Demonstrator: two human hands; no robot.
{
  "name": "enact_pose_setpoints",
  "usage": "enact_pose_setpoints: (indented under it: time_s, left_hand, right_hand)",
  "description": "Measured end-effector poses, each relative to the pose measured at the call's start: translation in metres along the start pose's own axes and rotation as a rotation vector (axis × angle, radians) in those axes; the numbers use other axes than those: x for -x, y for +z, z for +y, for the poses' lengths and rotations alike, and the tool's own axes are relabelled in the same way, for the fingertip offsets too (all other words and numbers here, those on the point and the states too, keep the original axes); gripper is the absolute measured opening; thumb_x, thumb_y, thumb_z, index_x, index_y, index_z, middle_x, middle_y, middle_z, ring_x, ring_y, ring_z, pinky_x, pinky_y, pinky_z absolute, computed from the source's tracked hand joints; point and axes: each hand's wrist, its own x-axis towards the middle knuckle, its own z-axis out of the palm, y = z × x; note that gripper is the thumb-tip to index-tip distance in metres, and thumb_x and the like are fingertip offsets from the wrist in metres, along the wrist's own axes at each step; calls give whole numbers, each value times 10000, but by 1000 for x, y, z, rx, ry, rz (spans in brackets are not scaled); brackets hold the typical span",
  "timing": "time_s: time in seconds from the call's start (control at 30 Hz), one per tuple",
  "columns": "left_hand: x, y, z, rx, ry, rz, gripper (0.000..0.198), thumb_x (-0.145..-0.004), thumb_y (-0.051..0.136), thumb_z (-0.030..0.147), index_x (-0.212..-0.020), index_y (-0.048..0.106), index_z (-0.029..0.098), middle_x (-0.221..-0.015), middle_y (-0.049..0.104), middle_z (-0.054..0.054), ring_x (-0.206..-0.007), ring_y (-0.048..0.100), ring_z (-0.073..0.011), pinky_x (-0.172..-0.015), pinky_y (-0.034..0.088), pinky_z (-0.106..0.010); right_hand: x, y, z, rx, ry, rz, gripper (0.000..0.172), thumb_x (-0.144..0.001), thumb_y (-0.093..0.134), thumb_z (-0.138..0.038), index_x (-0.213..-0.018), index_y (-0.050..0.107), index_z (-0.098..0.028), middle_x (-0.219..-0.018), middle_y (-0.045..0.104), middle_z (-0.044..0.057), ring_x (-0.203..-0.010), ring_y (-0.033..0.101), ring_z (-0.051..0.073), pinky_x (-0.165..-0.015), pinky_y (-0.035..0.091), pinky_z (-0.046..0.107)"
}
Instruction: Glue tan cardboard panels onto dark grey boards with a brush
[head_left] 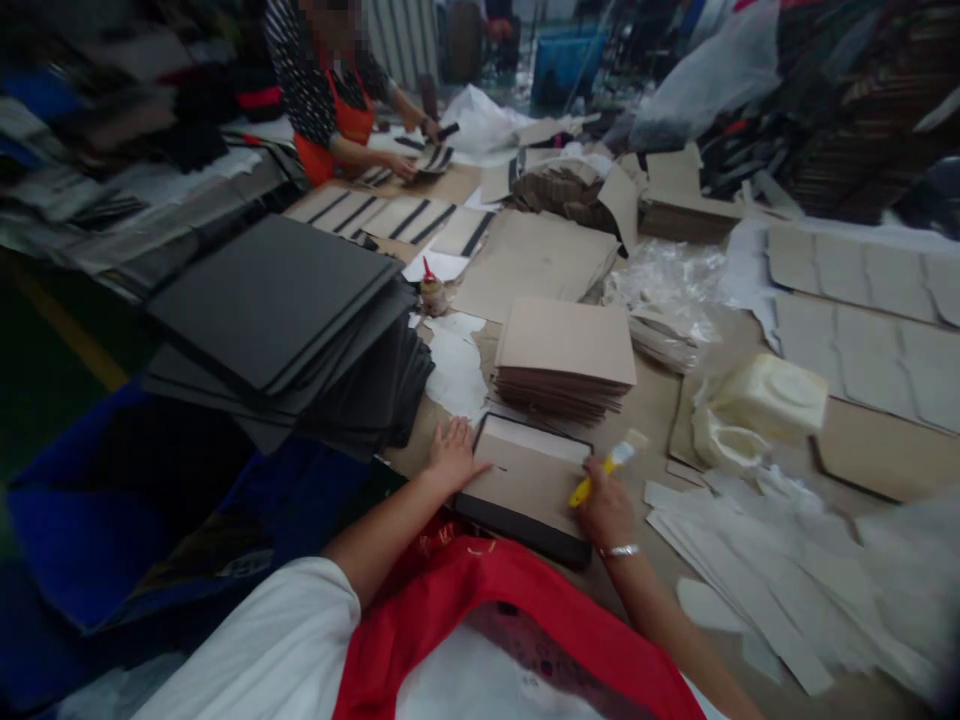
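Note:
A shallow box (pixel 525 485) with black edges and a beige inside lies on the table right in front of me. My left hand (pixel 454 460) rests on its left side, fingers spread. At the box's right edge, my right hand (pixel 606 505) is closed around a yellow-handled paintbrush (pixel 615 457), its pale bristles pointing up and to the right. Just beyond the box stands a stack of beige boards (pixel 566 350). A large pile of black boards (pixel 277 300) sits to the left of my left hand.
A squeeze bottle with a red tip (pixel 431 290) stands behind the box. To the right are a cream plastic jug (pixel 769 400) and loose pale strips (pixel 739 570). A blue bin (pixel 82 540) stands at lower left. Across the table, a person in an orange apron (pixel 337 120) handles strips.

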Motion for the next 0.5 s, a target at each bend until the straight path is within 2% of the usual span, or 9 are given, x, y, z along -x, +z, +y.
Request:
enact_pose_setpoints:
  time_s: [0.07, 0.13, 0.2, 0.27, 0.3, 0.37, 0.4, 0.43, 0.5]
  left_hand:
    - [24, -22, -18, -2, 2, 110, 611, -809, 528, 528, -1222, 534, 77, -1274, 538, -214, -1214, 470, -307, -1025, 334, -474]
    - [58, -53, -31, 40, 179, 264, 314, -852, 523, 395, -979, 635, 130, -890, 688, -108, -867, 636, -212, -800, 482, -340]
    - [99, -92, -41, 85, 415, 526, 154, -874, 506, 277, -833, 617, 179, -657, 631, -8, -637, 598, -129, -640, 470, -250]
    - [139, -138, -54, 88, 494, 868, 130, -809, 609, 224, -931, 583, 184, -677, 623, 14, -627, 572, -114, -650, 463, -241]
    - [153, -162, -63, 77, 442, 1031, 193, -783, 636, 186, -962, 564, 187, -707, 627, 12, -672, 581, -121, -682, 465, -246]
    - [164, -207, -92, 9, 216, 1200, 244, -782, 637, 210, -1012, 555, 208, -863, 648, -25, -856, 598, -159, -815, 462, -292]
    - [160, -227, -111, -20, 85, 1209, 309, -790, 630, 286, -1078, 547, 213, -1036, 635, -66, -1011, 571, -200, -909, 433, -342]
    - [151, -243, -132, -27, -53, 1132, 421, -794, 613, 366, -1171, 515, 206, -1243, 550, -106, -1175, 486, -241, -989, 380, -383]
    - [122, -267, -178, -35, -252, 936, 639, -774, 584, 498, -1299, 433, 168, -1435, 364, -144, -1325, 319, -292, -1057, 301, -423]
  right_hand:
    - [1, -5, 1, -28, -20, 78, 418, -753, 402, -119, -1155, 512, -155, -1009, 656, 129, -846, 633, 239, -725, 513, 380]
    - [-3, -9, -6, -112, -71, 154, 367, -828, 413, -241, -1173, 502, -155, -1007, 654, 127, -808, 645, 238, -685, 523, 365]
    - [-10, -19, -23, -176, -90, 236, 365, -856, 442, -345, -1169, 508, -171, -1028, 648, 121, -830, 652, 247, -696, 527, 369]
    - [-18, -36, -47, -246, -117, 300, 351, -858, 472, -379, -1148, 510, -185, -1048, 651, 111, -848, 660, 241, -724, 529, 364]
    - [-22, -45, -59, -286, -136, 324, 336, -857, 486, -372, -1139, 505, -191, -1058, 653, 106, -854, 663, 234, -736, 531, 358]
    - [-30, -63, -83, -373, -179, 348, 316, -852, 509, -344, -1135, 486, -206, -1079, 657, 97, -872, 667, 223, -753, 536, 350]
    - [-34, -70, -94, -414, -199, 349, 314, -848, 518, -329, -1138, 475, -217, -1094, 656, 95, -891, 665, 221, -762, 538, 352]
    - [-37, -76, -103, -449, -218, 342, 314, -845, 524, -312, -1142, 464, -229, -1111, 651, 92, -911, 663, 221, -769, 540, 356]
    - [-41, -84, -119, -509, -249, 314, 314, -841, 527, -283, -1144, 450, -256, -1131, 645, 86, -944, 657, 220, -775, 546, 366]
